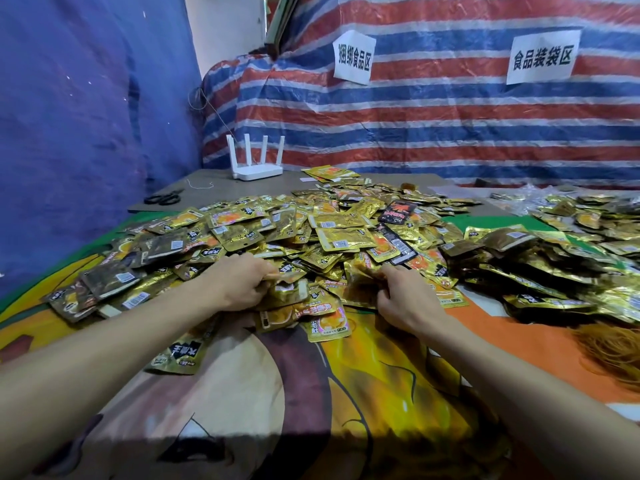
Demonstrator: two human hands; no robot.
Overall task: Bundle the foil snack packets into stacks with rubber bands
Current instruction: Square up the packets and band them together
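At the centre of the frame, along the near edge of the heap of foil packets (311,223), gathering is under way. The left hand (242,284) is seen knuckles-up, its fingers (259,268) curled down and closed on a few packets at the pile's rim. Just right of centre, the right hand (401,296) is tilted inward, fingers (386,271) bent and pinching the edge of a gold packet. Both forearms are stretched in from the lower corners, low over the printed cloth of the counter (346,410).

For a tidy stack, packets should be drawn out flat, turned the same way and squared at the edges before any band is fetched. Slippery foil is likely to fan out if the grip is loosened. The rubber bands (616,351) are heaped at the lower right edge, well apart from both hands, so one hand would have to be freed. No band is held yet, as far as can be told.
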